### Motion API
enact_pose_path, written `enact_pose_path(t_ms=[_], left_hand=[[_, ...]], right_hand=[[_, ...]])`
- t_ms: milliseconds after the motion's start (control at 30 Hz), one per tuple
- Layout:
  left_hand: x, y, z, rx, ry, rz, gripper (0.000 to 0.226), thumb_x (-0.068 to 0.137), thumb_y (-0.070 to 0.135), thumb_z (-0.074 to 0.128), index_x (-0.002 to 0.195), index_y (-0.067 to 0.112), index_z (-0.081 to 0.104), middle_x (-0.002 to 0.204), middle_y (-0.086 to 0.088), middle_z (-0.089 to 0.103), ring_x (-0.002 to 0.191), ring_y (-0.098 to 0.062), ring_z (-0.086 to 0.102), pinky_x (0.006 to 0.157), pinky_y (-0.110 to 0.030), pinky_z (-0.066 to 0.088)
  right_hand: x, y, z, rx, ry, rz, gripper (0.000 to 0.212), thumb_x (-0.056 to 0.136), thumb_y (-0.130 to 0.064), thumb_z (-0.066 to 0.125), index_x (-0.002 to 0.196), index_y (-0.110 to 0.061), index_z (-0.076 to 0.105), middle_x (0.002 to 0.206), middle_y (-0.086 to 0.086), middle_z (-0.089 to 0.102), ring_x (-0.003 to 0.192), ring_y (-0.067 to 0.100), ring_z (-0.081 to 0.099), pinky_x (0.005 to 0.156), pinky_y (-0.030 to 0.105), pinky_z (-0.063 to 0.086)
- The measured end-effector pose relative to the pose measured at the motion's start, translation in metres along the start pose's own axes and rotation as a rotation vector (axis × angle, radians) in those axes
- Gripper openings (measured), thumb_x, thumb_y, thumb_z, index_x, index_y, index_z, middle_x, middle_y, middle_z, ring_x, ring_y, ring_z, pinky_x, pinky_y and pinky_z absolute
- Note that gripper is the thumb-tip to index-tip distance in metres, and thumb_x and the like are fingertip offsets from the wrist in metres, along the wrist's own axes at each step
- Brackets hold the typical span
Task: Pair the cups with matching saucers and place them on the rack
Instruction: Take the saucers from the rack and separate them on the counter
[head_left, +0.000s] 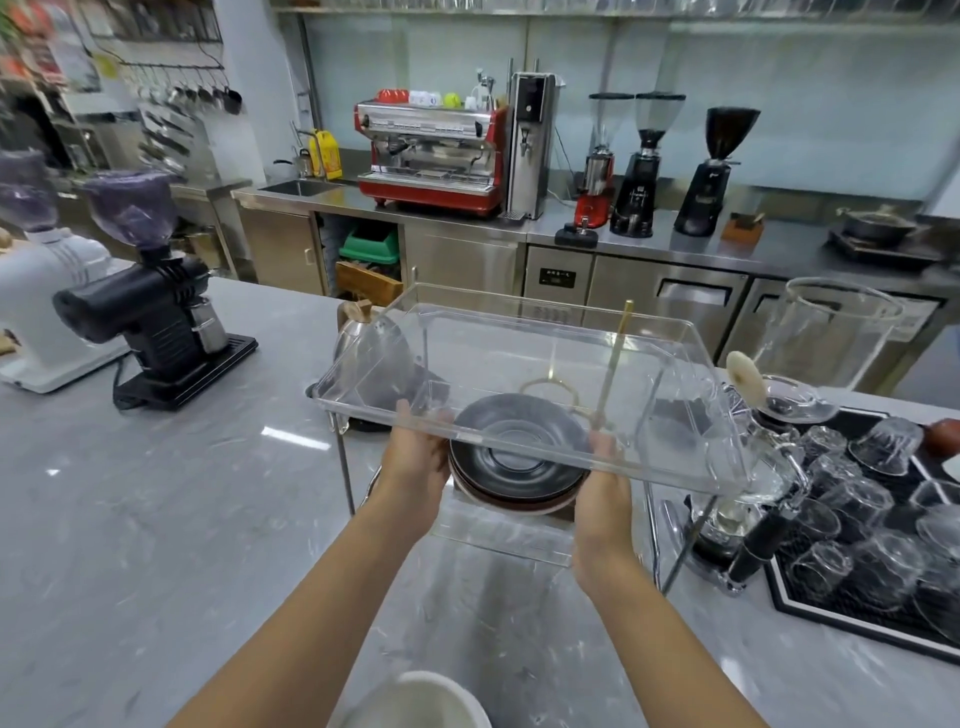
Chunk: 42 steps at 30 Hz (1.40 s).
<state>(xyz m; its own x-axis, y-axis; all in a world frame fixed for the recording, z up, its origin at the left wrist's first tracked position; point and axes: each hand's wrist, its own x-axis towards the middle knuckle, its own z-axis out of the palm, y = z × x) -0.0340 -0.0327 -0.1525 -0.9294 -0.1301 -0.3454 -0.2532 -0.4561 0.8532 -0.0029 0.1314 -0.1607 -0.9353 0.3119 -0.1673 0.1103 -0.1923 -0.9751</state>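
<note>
left hand (415, 457) and right hand (602, 478) grip the saucers (514, 457) at 9 and 3 o'clock, under the rack (524, 358) top tray. keep the stack level; slide it in slowly. cup (415, 701) waits at 6 o'clock.

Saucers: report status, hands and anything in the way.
Left hand and right hand grip the dark saucer stack. Stack under clear rack shelf. No cup paired yet.
</note>
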Motion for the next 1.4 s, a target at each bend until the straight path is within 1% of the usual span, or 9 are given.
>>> enact_pose_path(t_ms=[267, 367, 633, 833, 933, 1067, 1200, 1300, 1400], left_hand=[[0.006, 0.011, 0.021, 0.029, -0.036, 0.057, 0.087, 0.091, 0.051, 0.054, 0.159, 0.004, 0.026, 0.157, -0.023, 0.043, 0.138, -0.034, 0.050, 0.121, -0.049, 0.033], [0.006, 0.014, 0.022, -0.023, -0.020, 0.064, 0.111, 0.063, 0.045, 0.067, 0.158, 0.004, 0.028, 0.152, -0.024, 0.048, 0.134, -0.036, 0.055, 0.107, -0.042, 0.046], [0.012, 0.013, 0.024, -0.086, 0.053, 0.031, 0.058, 0.109, 0.022, 0.035, 0.160, 0.000, 0.018, 0.146, -0.031, 0.052, 0.131, -0.042, 0.056, 0.083, -0.039, 0.054], [0.012, 0.003, 0.031, -0.071, 0.106, 0.043, 0.056, 0.109, 0.032, 0.033, 0.156, 0.002, 0.034, 0.140, -0.027, 0.059, 0.129, -0.039, 0.058, 0.112, -0.054, 0.043], [0.007, 0.004, 0.032, -0.094, 0.125, 0.051, 0.057, 0.107, 0.034, 0.037, 0.157, 0.005, 0.034, 0.140, -0.027, 0.059, 0.122, -0.038, 0.063, 0.097, -0.048, 0.053], [0.001, 0.007, 0.030, -0.086, 0.157, 0.051, 0.066, 0.106, 0.053, 0.029, 0.128, 0.004, 0.068, 0.115, -0.023, 0.075, 0.077, -0.019, 0.079, 0.065, -0.030, 0.056], [-0.015, 0.010, 0.032, -0.088, 0.169, 0.091, 0.063, 0.090, 0.047, 0.051, 0.139, 0.009, 0.061, 0.115, -0.022, 0.075, 0.090, -0.031, 0.077, 0.075, -0.040, 0.059], [-0.018, 0.007, 0.030, -0.138, 0.210, 0.071, 0.055, 0.108, 0.037, 0.039, 0.082, 0.024, 0.085, 0.085, -0.008, 0.082, 0.087, -0.029, 0.075, 0.084, -0.043, 0.060], [-0.031, 0.006, 0.029, -0.205, 0.257, 0.016, 0.053, 0.105, 0.037, 0.043, 0.078, 0.022, 0.086, 0.085, -0.007, 0.082, 0.085, -0.028, 0.077, 0.079, -0.039, 0.063]], right_hand=[[0.021, 0.003, 0.009, -0.005, 0.056, 0.041, 0.064, 0.099, -0.063, 0.030, 0.146, -0.023, 0.047, 0.151, 0.000, 0.048, 0.140, 0.021, 0.042, 0.118, 0.051, 0.029], [0.025, 0.002, 0.011, 0.022, 0.082, 0.059, 0.058, 0.098, -0.059, 0.032, 0.138, -0.023, 0.056, 0.139, 0.002, 0.059, 0.130, 0.023, 0.052, 0.114, 0.051, 0.036], [0.029, 0.000, 0.016, 0.123, 0.201, 0.101, 0.034, 0.095, -0.042, 0.048, 0.097, -0.022, 0.075, 0.103, 0.001, 0.075, 0.104, 0.023, 0.066, 0.101, 0.047, 0.048], [0.026, 0.002, 0.023, 0.170, 0.245, 0.001, 0.037, 0.103, -0.032, 0.039, 0.079, -0.033, 0.067, 0.063, -0.031, 0.068, 0.065, -0.010, 0.064, 0.066, 0.023, 0.042], [0.022, 0.001, 0.023, 0.137, 0.254, -0.054, 0.038, 0.104, -0.031, 0.037, 0.079, -0.036, 0.065, 0.064, -0.040, 0.064, 0.065, -0.024, 0.059, 0.066, 0.018, 0.039], [0.015, -0.002, 0.026, 0.116, 0.273, -0.080, 0.035, 0.103, -0.037, 0.039, 0.094, -0.029, 0.072, 0.088, -0.018, 0.070, 0.092, -0.001, 0.063, 0.090, 0.035, 0.048], [0.006, -0.008, 0.027, 0.119, 0.283, -0.112, 0.029, 0.101, -0.036, 0.043, 0.097, -0.030, 0.072, 0.090, -0.021, 0.071, 0.092, -0.007, 0.063, 0.089, 0.034, 0.047], [-0.007, -0.012, 0.026, 0.135, 0.283, -0.107, 0.033, 0.101, -0.038, 0.045, 0.111, -0.021, 0.071, 0.109, -0.006, 0.070, 0.108, 0.013, 0.063, 0.095, 0.038, 0.049], [-0.021, -0.012, 0.025, 0.113, 0.282, -0.100, 0.040, 0.103, -0.042, 0.039, 0.122, -0.019, 0.067, 0.106, -0.006, 0.067, 0.101, 0.015, 0.060, 0.099, 0.039, 0.045]])
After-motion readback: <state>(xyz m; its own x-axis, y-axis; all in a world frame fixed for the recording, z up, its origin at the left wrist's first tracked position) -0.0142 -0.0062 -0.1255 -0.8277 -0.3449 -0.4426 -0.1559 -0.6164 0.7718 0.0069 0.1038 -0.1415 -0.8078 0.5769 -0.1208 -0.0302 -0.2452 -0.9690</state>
